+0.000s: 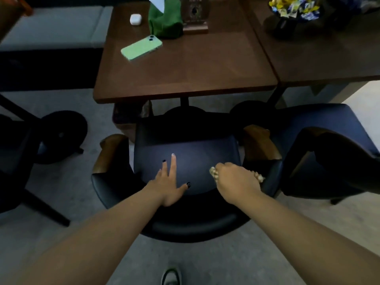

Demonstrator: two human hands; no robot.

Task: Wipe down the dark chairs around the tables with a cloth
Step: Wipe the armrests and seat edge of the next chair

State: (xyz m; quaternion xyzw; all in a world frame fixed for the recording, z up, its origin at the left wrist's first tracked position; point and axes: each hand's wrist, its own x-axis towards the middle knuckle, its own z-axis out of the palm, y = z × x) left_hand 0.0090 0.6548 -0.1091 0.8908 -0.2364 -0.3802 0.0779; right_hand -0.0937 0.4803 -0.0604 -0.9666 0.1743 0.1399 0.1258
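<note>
A brown wooden tabletop (185,75) fills the upper middle of the view. On it, toward 11 o'clock, a light green phone (141,48) lies face down at a slant. Just beyond the phone sits a small white earbud case (135,19). At 12 o'clock stands a green tissue pouch (164,21), touching a wooden stand (195,17) on its right. A second tabletop (329,58) adjoins at 2 o'clock, carrying a dark vase of yellow and blue flowers (294,9). At 6 o'clock a shoe (171,276) rests on the grey floor (61,182).
</note>
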